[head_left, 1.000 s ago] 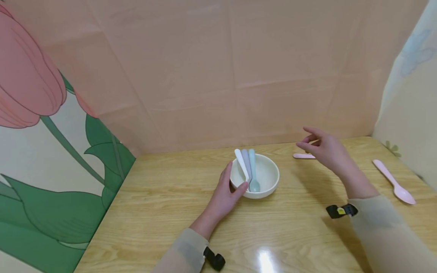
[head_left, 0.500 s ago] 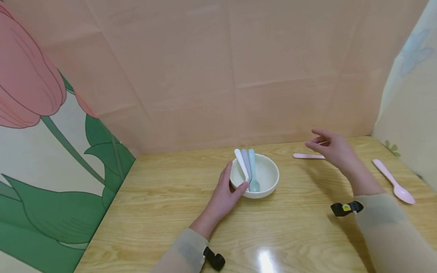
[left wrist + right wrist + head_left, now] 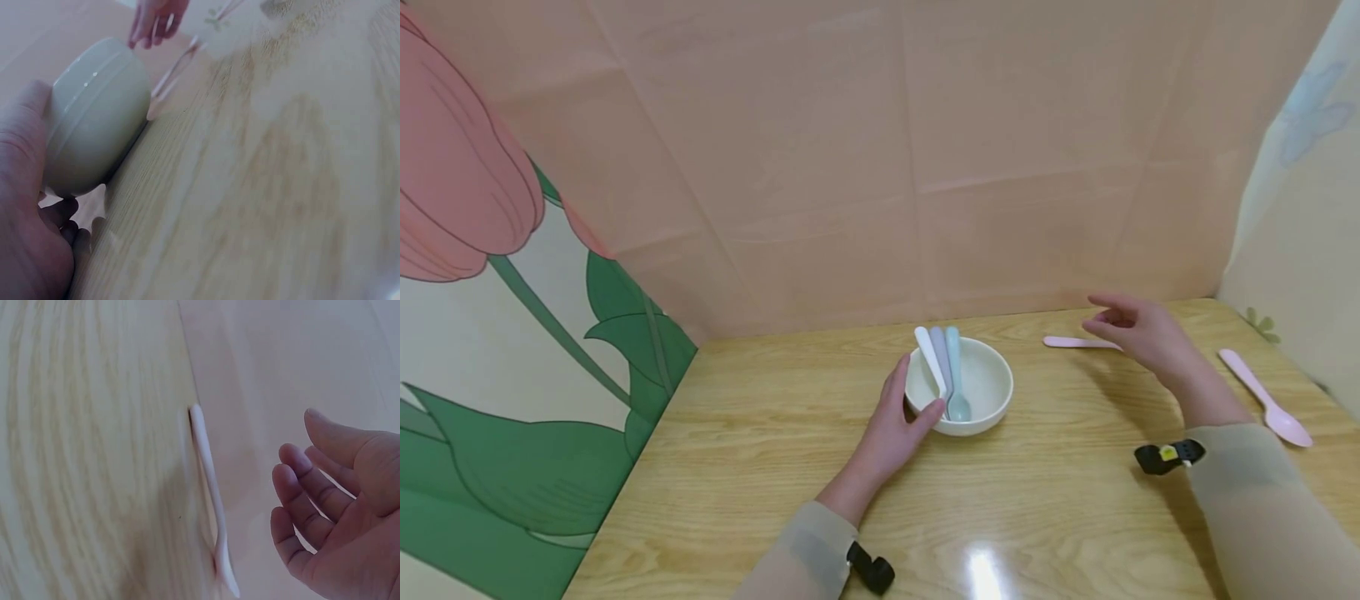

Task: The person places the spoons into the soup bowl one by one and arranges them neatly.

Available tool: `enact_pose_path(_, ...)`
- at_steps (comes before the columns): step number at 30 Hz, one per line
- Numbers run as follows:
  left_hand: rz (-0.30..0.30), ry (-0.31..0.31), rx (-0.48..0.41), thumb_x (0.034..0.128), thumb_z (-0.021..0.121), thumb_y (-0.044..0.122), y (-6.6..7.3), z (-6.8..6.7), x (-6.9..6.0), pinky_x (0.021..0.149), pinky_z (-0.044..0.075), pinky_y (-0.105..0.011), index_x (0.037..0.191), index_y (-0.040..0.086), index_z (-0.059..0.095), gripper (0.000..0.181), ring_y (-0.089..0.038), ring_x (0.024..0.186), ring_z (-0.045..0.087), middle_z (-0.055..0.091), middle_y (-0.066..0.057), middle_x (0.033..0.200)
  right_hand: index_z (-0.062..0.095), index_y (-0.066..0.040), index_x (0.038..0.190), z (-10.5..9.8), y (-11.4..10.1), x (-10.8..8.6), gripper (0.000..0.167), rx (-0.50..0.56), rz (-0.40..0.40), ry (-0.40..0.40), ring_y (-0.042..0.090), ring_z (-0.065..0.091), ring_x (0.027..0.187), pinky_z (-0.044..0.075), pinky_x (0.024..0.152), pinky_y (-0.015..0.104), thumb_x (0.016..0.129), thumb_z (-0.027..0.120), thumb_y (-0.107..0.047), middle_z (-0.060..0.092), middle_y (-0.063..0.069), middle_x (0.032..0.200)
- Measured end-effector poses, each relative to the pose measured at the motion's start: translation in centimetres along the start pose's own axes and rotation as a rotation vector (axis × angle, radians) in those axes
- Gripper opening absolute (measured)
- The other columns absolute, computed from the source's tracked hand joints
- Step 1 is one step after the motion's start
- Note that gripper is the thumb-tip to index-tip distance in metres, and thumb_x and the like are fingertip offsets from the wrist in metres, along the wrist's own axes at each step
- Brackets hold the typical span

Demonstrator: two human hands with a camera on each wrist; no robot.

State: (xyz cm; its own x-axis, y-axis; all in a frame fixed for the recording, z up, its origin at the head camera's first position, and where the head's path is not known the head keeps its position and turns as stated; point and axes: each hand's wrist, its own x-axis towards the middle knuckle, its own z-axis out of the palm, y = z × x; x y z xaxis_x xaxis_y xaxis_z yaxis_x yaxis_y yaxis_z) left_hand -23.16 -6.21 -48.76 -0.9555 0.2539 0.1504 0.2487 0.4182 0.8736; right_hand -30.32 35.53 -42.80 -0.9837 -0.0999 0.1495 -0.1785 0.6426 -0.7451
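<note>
My left hand (image 3: 891, 429) grips the white bowl (image 3: 988, 383) at its left side, thumb at the near rim, fingers around the wall. The bowl stands on the wood-grain tabletop (image 3: 737, 467) and contains a light blue spoon (image 3: 956, 375), a lavender utensil (image 3: 938, 346) and a white utensil (image 3: 927, 350), handles leaning over the far rim. My right hand (image 3: 1150, 337) holds nothing; thumb and fingers are spread above the rear pink spoon (image 3: 1067, 342). A second pink spoon (image 3: 1266, 400) lies farther right.
</note>
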Motion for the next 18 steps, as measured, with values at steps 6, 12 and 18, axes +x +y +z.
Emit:
enact_pose_path(6, -0.015, -0.004, 0.008, 0.1066, 0.068, 0.059, 0.0, 0.0, 0.0, 0.131, 0.025, -0.053, 0.179, 0.032, 0.010, 0.096, -0.027, 0.164, 0.027, 0.021, -0.004, 0.182, 0.048, 0.001, 0.164, 0.0, 0.7, 0.0, 0.070, -0.014, 0.044, -0.019, -0.003, 0.057, 0.103, 0.047, 0.079, 0.014, 0.111, 0.071, -0.037, 0.068, 0.024, 0.137)
enact_pose_path(12, -0.013, -0.002, 0.005, 0.1070, 0.067, 0.059, 0.2, -0.1, -0.2, 0.131, 0.026, -0.056, 0.179, 0.031, 0.011, 0.096, -0.030, 0.163, 0.029, 0.021, -0.005, 0.182, 0.046, 0.002, 0.165, 0.2, 1.3, 0.0, 0.071, -0.039, 0.071, -0.052, 0.040, 0.054, 0.139, 0.047, 0.104, 0.041, 0.111, 0.069, -0.038, 0.063, 0.030, 0.146)
enact_pose_path(18, -0.018, -0.003, 0.006, 0.1065, 0.067, 0.060, 0.2, -0.2, -0.2, 0.131, 0.026, -0.054, 0.179, 0.032, 0.011, 0.096, -0.028, 0.163, 0.029, 0.021, -0.004, 0.182, 0.044, 0.005, 0.164, 0.1, 1.8, -0.1, 0.072, -0.055, 0.070, -0.087, 0.059, 0.033, 0.152, 0.034, 0.115, 0.073, 0.112, 0.068, -0.039, 0.056, 0.036, 0.153)
